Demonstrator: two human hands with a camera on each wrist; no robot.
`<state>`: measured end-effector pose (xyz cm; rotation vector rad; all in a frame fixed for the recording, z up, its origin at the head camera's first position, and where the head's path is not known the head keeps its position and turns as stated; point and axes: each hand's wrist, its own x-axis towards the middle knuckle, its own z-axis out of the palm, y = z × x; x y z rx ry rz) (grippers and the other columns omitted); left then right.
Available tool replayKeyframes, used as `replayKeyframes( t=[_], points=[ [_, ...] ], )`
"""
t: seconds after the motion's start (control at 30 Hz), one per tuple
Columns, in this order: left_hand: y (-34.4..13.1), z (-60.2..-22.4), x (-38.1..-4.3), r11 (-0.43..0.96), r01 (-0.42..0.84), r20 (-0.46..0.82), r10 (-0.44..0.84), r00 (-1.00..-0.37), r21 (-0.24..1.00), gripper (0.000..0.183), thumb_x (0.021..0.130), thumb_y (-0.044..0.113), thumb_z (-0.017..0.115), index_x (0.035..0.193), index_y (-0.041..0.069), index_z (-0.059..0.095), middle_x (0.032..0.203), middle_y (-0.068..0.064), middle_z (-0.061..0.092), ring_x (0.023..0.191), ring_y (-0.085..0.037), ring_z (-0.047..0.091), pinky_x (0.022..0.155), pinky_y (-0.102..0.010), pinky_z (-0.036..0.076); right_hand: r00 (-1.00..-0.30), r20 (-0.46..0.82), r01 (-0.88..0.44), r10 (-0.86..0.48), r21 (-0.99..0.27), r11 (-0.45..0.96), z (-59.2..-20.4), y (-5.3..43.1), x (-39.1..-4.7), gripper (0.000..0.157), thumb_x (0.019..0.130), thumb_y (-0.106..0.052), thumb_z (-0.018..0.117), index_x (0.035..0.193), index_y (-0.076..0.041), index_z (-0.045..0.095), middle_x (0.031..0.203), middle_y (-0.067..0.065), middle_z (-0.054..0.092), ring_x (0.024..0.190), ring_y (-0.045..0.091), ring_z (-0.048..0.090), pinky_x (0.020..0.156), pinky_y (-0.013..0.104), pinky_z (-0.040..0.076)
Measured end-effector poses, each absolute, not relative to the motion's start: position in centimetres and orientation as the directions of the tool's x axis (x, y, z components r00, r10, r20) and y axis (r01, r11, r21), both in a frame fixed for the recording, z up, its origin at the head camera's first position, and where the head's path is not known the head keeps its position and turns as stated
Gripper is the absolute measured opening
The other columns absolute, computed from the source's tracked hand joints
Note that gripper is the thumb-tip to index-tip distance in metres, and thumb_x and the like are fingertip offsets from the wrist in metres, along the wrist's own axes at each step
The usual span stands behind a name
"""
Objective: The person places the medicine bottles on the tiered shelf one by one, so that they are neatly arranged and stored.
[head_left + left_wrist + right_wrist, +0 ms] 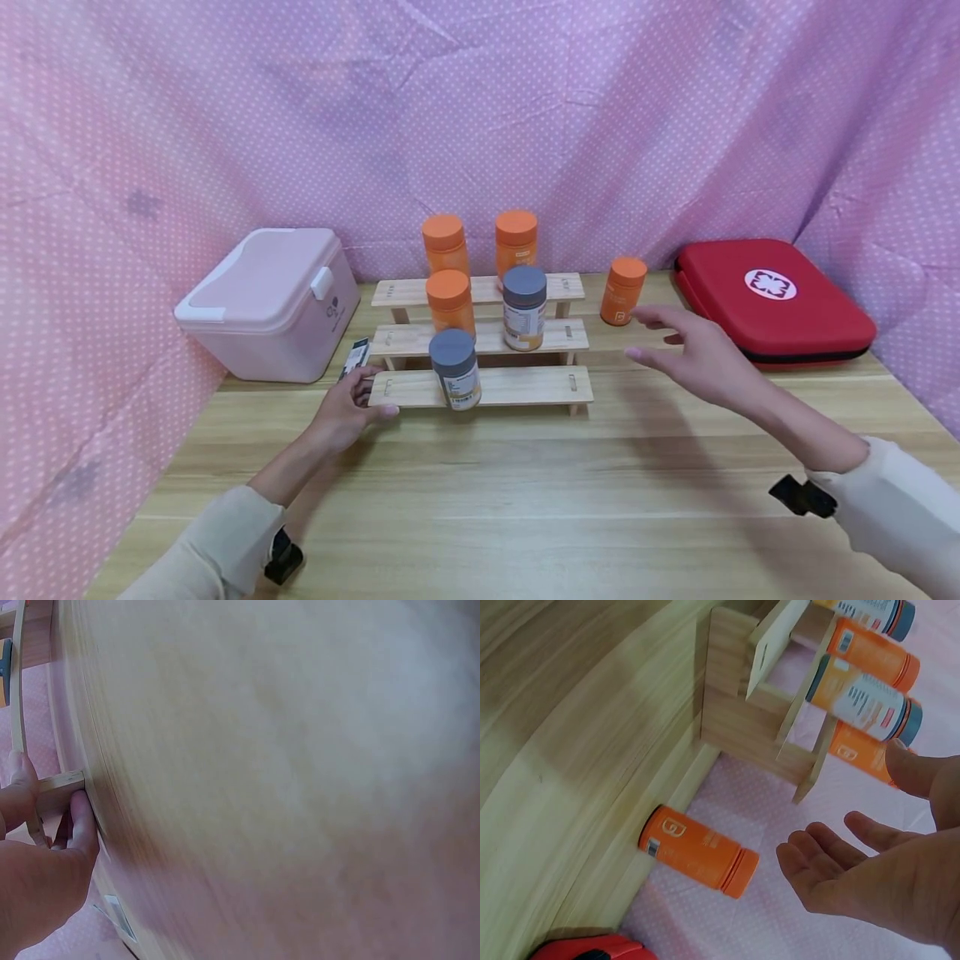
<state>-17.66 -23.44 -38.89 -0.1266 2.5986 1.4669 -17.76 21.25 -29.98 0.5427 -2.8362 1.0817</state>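
Note:
A three-step wooden display rack (525, 386) stands on the table. My left hand (348, 412) grips its lowest step at the left end, and in the left wrist view the thumb and fingers (85, 825) pinch the wood around a support. My right hand (693, 354) is in the air with fingers spread, holding nothing. Just left of its fingertips an orange bottle (623, 292) stands upright on the table, apart from the hand. On the rack are three orange-capped bottles (450, 300) and two grey-capped bottles (459, 371), one of these on the lowest step.
A pink lidded box (277, 308) sits at the left, with a small printed packet (356, 357) between it and the rack. A red zip case (772, 304) lies at the right. Pink dotted cloth (480, 125) hangs behind the wooden table (480, 508).

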Motion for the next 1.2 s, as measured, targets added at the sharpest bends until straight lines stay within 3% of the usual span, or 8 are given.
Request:
replayKeyframes(
  t=[0.47, 0.83, 1.07, 1.2],
  points=[
    [-23.6, -39.0, -17.6, 0.515, -0.140, -0.165, 0.002, -0.986, 0.846, 0.066, 0.084, 0.013, 0.075, 0.138, 0.000, 0.039, 0.131, -0.021, 0.055, 0.120, -0.033, 0.052, 0.103, -0.045, 0.042, -0.967, 0.163, -0.255, -0.196, -0.613, 0.748, -29.9, 23.9, -22.9, 0.069, 0.089, -0.033, 0.069, 0.142, 0.000, 0.039, 0.137, 0.026, 0.045, 0.125, 0.043, 0.042, 0.101, 0.061, 0.037],
    [-23.6, -39.0, -17.6, 0.525, -0.160, -0.182, -0.010, -0.983, 0.836, 0.066, 0.083, 0.014, 0.075, 0.138, 0.002, 0.040, 0.131, -0.020, 0.055, 0.120, -0.033, 0.052, 0.103, -0.046, 0.041, -0.983, 0.013, -0.142, -0.186, -0.695, 0.704, -31.5, 25.1, -29.3, 0.089, 0.089, -0.044, 0.066, 0.154, -0.009, 0.017, 0.151, 0.027, 0.029, 0.135, 0.047, 0.028, 0.106, 0.063, 0.029],
    [-23.5, -39.1, -17.7, 0.520, -0.128, -0.153, 0.004, -0.988, 0.844, 0.066, 0.083, 0.012, 0.075, 0.137, 0.000, 0.040, 0.130, -0.021, 0.056, 0.119, -0.033, 0.053, 0.102, -0.045, 0.042, -0.972, -0.047, -0.115, -0.229, -0.759, 0.641, -32.4, 25.1, -31.4, 0.087, 0.091, -0.038, 0.065, 0.154, -0.007, 0.013, 0.149, 0.028, 0.030, 0.134, 0.044, 0.031, 0.107, 0.058, 0.032],
    [-23.5, -39.1, -17.8, 0.518, -0.123, -0.150, 0.010, -0.989, 0.847, 0.065, 0.083, 0.011, 0.075, 0.137, -0.001, 0.040, 0.130, -0.022, 0.056, 0.119, -0.033, 0.053, 0.102, -0.044, 0.043, -0.970, -0.046, -0.121, -0.239, -0.761, 0.637, -32.9, 24.9, -31.7, 0.079, 0.093, -0.033, 0.064, 0.153, -0.005, 0.020, 0.145, 0.027, 0.037, 0.130, 0.042, 0.037, 0.105, 0.056, 0.035]
  ],
)
